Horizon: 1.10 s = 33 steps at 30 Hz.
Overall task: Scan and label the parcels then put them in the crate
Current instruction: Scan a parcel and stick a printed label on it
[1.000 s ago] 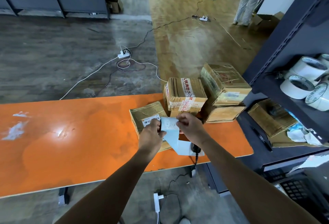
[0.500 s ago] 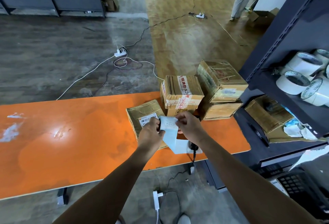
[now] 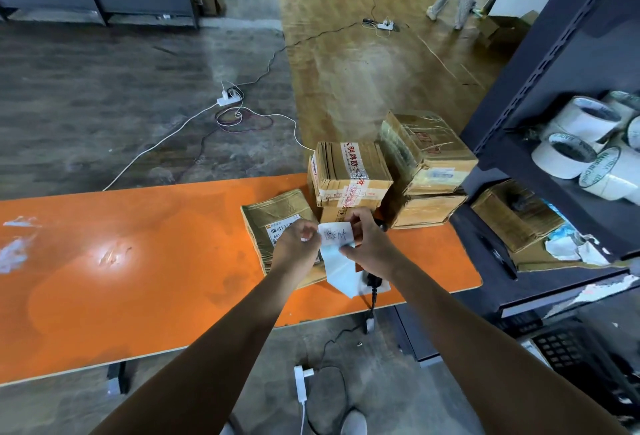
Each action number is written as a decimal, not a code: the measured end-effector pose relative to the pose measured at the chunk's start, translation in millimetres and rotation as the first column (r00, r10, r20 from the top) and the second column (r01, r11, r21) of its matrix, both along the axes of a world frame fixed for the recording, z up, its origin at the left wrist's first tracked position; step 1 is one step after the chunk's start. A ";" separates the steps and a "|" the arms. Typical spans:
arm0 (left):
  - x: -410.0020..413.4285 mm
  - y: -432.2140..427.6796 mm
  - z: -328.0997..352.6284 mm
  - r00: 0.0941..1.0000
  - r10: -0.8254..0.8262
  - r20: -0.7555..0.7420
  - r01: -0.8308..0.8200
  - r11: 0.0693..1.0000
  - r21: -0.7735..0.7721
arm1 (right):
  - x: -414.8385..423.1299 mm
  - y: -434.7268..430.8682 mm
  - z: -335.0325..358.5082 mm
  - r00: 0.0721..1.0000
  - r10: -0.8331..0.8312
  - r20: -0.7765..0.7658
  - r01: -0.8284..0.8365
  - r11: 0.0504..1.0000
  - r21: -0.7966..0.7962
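Over the orange table's (image 3: 138, 261) right end, my L hand (image 3: 296, 244) & R hand (image 3: 369, 239) each pinch one side of a white label (image 3: 335, 234), just above the flat parcel (image 3: 273, 211). Other parcels (image 3: 349, 171) stacked right behind.

Dim, even indoor light. A white glare spot sits left on the counter (image 3: 114, 254). Wide-angle bending curves its edges; corners look soft.

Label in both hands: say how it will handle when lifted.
Probably floppy: the backing strip under the label droops limp below the left hand and right hand. Likely very light, since fingertip pinches alone hold it up.
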<state>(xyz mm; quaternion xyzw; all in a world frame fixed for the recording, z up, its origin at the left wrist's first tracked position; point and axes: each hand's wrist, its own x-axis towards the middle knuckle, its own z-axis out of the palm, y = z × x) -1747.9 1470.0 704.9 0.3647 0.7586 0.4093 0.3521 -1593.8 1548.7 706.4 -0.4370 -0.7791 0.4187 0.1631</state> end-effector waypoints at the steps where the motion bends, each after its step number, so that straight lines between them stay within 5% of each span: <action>1: 0.2 1.9 0.9 1.000 0.013 0.009 -0.013 1.000 0.007 | 1.2 1.2 0.8 1.000 0.011 0.001 -0.011 1.000 0.010; 15: 16.5 26.3 6.4 1.000 0.022 -0.008 -0.022 0.997 -0.076 | 9.3 9.8 13.8 0.993 -0.039 0.109 0.027 0.994 0.110; 23: 3.8 23.3 -15.6 0.951 0.204 0.232 -0.176 0.975 -0.138 | 20.3 26.2 -13.5 0.936 -0.112 0.333 0.084 0.992 0.098; 33: -12.2 17.4 -31.2 0.946 0.224 0.234 -0.188 0.968 -0.168 | -8.3 30.7 -72.9 0.899 -0.083 0.429 0.032 0.992 0.125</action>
